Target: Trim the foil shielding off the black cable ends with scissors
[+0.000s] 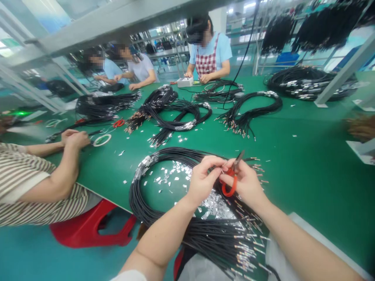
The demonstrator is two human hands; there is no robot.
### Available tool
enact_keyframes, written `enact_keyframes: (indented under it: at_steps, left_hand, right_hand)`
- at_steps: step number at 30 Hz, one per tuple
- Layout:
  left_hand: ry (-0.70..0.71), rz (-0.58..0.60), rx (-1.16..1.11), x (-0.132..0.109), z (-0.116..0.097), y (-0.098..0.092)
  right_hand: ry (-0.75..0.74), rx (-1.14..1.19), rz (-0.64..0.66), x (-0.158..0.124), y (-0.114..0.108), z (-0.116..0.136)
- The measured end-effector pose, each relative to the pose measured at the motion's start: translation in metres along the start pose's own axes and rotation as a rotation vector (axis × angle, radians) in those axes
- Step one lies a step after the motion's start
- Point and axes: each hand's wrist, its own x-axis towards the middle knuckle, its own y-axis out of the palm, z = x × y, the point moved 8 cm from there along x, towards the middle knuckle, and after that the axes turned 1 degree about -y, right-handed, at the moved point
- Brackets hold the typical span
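Orange-handled scissors (233,180) point up and rightward above a looped bundle of black cables (146,183) with metal-tipped ends.

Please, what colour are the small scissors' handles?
The looped plastic scissor handles are orange-red; head view.

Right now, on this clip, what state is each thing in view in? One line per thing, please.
Left hand: raised, fingers pinched beside the snips.
Right hand: raised, gripping the snips.
Red-handled snips: held, blades pointing up.
Black cable coil: looped on the mat, metal-tipped ends fanned out.
Foil scraps: scattered inside the coil.
Green bench mat: bearing the coils.
Red plastic stool: standing on the floor.
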Motion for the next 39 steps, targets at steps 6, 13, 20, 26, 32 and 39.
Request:
enact_keyframes:
  at_steps: [6,13,20,26,32,39]
  left_hand:
    - [0.037,0.035,0.033,-0.004,-0.005,0.003]
    - [-0.299,-0.060,-0.332,0.002,0.027,0.002]
    - [-0.675,0.206,-0.615,-0.015,0.049,0.037]
    - [-0.357,0.146,-0.379,-0.007,0.032,0.024]
    - [-0.232,0.085,-0.306,-0.003,0.021,0.014]
    - [-0.296,0.128,-0.613,0.000,0.014,0.018]
  right_hand:
    - [-0.196,-0.414,-0.061,-0.006,-0.003,0.013]
    - [-0.515,-0.763,-0.060,-0.011,-0.002,0.023]
    - [-0.563,-0.844,-0.119,-0.010,-0.017,0.027]
    - [-0.365,-0.735,-0.167,-0.006,-0.023,0.025]
    - [-0.351,-0.851,-0.068,-0.003,-0.021,0.036]
    - [-0.410,-1.284,0.144,-0.009,-0.021,0.062]
